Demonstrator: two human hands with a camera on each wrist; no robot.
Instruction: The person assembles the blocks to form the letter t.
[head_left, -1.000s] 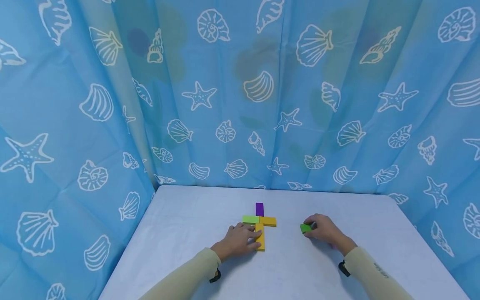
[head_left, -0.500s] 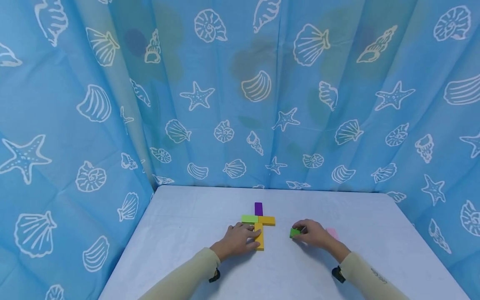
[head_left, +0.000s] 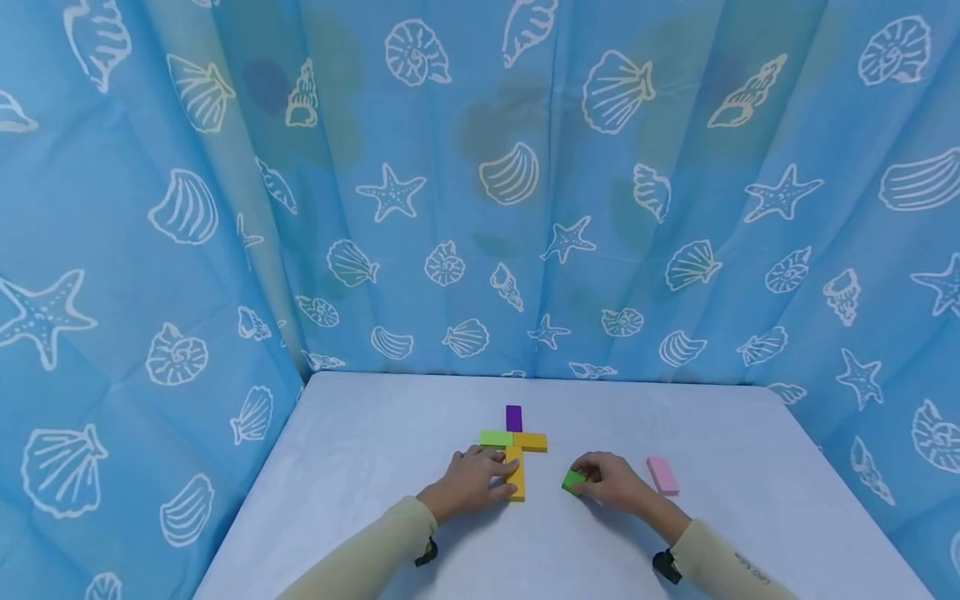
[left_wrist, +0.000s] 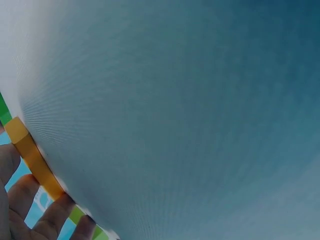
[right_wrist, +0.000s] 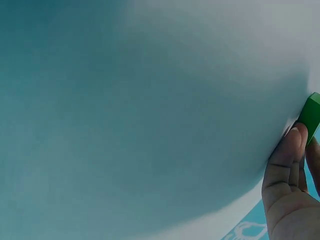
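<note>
My left hand [head_left: 471, 480] lies with spread fingers on a long yellow block [head_left: 516, 487], which points toward me. In the left wrist view the fingertips touch this orange-toned block [left_wrist: 37, 165]. A light green block [head_left: 496, 437] and a second yellow block [head_left: 530, 442] lie end to end across its far end, and a purple block [head_left: 513, 418] stands out beyond them. To the right, my right hand [head_left: 611, 481] pinches a green block [head_left: 572, 480] between thumb and fingers. The right wrist view shows this green block [right_wrist: 311, 116] at the fingertips.
A pink block [head_left: 663, 476] lies to the right of my right hand. All of it is on a white-covered table [head_left: 375, 417]. A blue curtain [head_left: 420, 275] with shell and starfish prints closes off the back and sides.
My right hand has carried the green block leftward and nearer to me, toward the yellow block. The pink block has come into view behind it. My left hand has stayed in place.
</note>
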